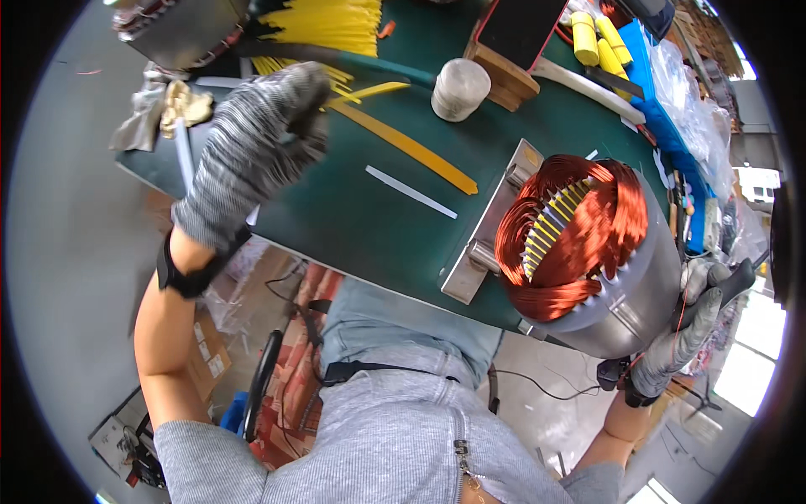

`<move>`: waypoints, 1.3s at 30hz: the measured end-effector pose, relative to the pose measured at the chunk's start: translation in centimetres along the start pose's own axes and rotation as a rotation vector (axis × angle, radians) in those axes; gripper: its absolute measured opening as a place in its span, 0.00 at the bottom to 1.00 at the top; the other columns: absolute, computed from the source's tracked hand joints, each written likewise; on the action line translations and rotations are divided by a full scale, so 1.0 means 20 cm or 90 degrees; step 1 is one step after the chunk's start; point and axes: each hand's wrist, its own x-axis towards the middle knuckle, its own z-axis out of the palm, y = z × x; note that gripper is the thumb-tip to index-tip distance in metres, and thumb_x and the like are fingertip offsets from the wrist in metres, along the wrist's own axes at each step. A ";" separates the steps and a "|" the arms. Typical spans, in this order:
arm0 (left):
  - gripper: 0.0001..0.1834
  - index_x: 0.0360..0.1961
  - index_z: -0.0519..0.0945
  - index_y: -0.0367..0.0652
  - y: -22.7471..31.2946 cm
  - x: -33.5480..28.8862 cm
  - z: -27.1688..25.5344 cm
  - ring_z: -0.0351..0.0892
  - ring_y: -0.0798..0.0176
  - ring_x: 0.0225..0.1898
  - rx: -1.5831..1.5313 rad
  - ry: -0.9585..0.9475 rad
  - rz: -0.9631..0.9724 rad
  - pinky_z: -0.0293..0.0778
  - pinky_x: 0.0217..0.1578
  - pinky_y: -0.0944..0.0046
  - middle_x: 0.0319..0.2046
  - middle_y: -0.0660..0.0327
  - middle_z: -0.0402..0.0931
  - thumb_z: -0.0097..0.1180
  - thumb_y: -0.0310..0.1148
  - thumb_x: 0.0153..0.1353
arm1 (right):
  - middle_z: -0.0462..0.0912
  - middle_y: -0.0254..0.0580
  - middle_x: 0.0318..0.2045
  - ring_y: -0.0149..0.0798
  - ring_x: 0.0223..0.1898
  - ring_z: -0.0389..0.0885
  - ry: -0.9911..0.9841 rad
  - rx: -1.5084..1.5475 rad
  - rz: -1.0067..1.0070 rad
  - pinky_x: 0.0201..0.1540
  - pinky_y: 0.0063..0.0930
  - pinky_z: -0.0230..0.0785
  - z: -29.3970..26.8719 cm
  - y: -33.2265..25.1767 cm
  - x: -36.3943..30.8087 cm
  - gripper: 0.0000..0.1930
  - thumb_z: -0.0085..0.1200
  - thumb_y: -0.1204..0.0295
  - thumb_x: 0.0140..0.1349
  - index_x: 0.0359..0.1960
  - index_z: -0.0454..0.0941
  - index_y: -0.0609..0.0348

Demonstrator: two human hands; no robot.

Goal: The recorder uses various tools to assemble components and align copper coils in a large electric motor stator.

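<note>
Head view of a bench on which a grey cylindrical metal stator housing (pixel 625 311) lies on its side at the right edge of a dark green tabletop (pixel 353 244). Its open end faces up and to the left, showing thick bundles of copper-red wire windings (pixel 588 244) around a ring of yellow slot liners (pixel 556 227). A pale metal support bar with rollers (pixel 462 275) stands just beside the windings.

The left hand (pixel 267 130), in a grey striped knitted glove, is above the left part of the tabletop, well apart from the housing. Its fingers curl inward; blur hides whether they pinch anything. Nearest it are a bundle of narrow yellow strips (pixel 336 25) and a flat, darker yellow strip (pixel 411 149); a thin white strip (pixel 411 192) lies farther right.

The right hand (pixel 676 344), in a grey glove, is at the outer side of the housing, near a black object with a pointed end (pixel 736 281); whether the fingers close on it cannot be told.

Toward the far side: a squat whitish cylindrical container (pixel 460 92), a brown wooden block (pixel 502 80) and a long blue plastic bin (pixel 672 147).
</note>
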 end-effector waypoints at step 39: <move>0.13 0.31 0.74 0.37 0.38 0.18 0.52 0.78 0.52 0.26 -0.391 -0.140 -0.159 0.73 0.30 0.61 0.21 0.54 0.75 0.58 0.37 0.52 | 0.75 0.43 0.39 0.33 0.41 0.76 -0.135 0.055 0.016 0.48 0.30 0.73 -0.25 0.08 0.00 0.12 0.39 0.71 0.63 0.47 0.65 0.60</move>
